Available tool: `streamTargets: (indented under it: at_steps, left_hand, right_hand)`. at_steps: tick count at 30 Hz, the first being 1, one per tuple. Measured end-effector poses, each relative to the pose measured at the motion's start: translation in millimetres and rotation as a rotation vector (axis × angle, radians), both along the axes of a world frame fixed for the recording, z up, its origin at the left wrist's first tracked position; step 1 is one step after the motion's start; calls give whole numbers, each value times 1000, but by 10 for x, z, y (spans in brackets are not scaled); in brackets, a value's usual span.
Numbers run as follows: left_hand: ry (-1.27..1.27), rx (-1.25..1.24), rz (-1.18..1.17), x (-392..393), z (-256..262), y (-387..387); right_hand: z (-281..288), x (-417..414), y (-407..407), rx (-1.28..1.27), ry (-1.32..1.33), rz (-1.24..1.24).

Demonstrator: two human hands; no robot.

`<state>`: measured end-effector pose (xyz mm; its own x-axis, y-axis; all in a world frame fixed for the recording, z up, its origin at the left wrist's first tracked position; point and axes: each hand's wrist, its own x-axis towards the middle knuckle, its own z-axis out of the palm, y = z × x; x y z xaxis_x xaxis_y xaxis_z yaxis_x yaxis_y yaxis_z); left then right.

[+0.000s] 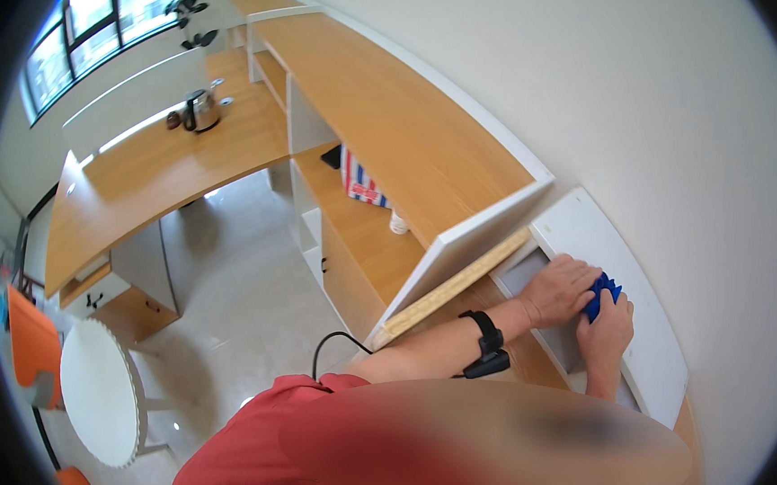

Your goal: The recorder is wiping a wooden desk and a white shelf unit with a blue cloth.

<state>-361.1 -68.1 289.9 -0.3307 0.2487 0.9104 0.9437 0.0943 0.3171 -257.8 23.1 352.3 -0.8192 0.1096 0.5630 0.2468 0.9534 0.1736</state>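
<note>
My left hand (561, 292) and my right hand (605, 329) meet at a crumpled blue cloth (602, 297), which both hold between their fingers. Beneath them is a white shelf unit (649, 335) with a flat top panel, set against the wall; parts of its compartments show below my hands. A black strap with a small black device (488, 357) sits around my left forearm. The lower part of my right arm is hidden by a blurred patch.
Left of the unit, a white side panel (452, 247) ends a wood-topped cabinet (397, 121), beside a pale wooden strip (456, 288). A striped bag (362, 183) and a white cup (398, 223) stand on its shelf. Farther off are a desk with a kettle (202, 111) and a round white stool (101, 391).
</note>
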Motion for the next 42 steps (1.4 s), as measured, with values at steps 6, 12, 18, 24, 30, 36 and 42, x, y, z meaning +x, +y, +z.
streamTargets:
  at_steps: [6,12,18,24,30,36,42]
  left_hand:
    - [-16,-5,-10,40,16,-154]
    - [-104,-145,-9,83,76,-171]
    - [-141,-207,23,200,126,-271]
    - [-175,-304,80,295,204,-283]
    - [-145,-328,122,319,216,-268]
    - [-84,-390,89,341,254,-328]
    - [-181,-378,-41,291,363,-444]
  right_hand:
    - [122,-227,30,-120,-145,186]
    - [122,-307,157,-43,-246,143]
    - [-42,-262,148,-43,-68,239]
    - [-43,-230,179,-72,-42,283]
    - [-32,-123,212,-123,-13,296]
    - [6,117,272,-63,-100,250]
    - [73,216,176,-58,-128,243]
